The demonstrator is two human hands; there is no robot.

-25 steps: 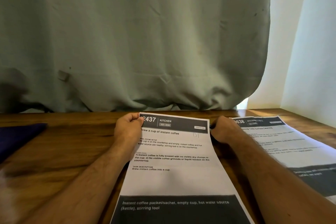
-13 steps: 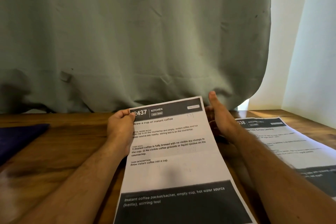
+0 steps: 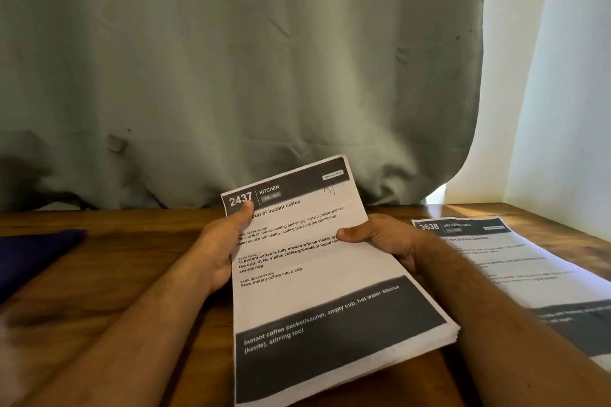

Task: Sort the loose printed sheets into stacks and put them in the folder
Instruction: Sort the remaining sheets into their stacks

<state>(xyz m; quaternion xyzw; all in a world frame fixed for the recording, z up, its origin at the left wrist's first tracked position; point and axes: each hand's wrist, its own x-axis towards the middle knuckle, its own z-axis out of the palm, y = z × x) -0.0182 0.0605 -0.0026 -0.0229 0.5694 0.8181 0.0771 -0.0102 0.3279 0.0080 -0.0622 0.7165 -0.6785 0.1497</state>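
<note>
Since a sec ago, when it lay flat on the tabletop (image 3: 109,277), the "2437 Kitchen" stack (image 3: 317,274) has come up, far edge tilted. Left hand (image 3: 221,248) pinches its top-left corner w/ thumb on top; right hand (image 3: 377,238) grips its right edge. Probably squaring sheets before filing. Right of the stack lies the "3638" sheet (image 3: 515,261); to its left, a dark-blue item (image 3: 33,254), maybe the folder, contents not visible.

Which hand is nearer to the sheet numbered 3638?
Right. The right hand grips the 2437 stack just beside the 3638 sheet; the left hand holds the stack's far edge.
</note>
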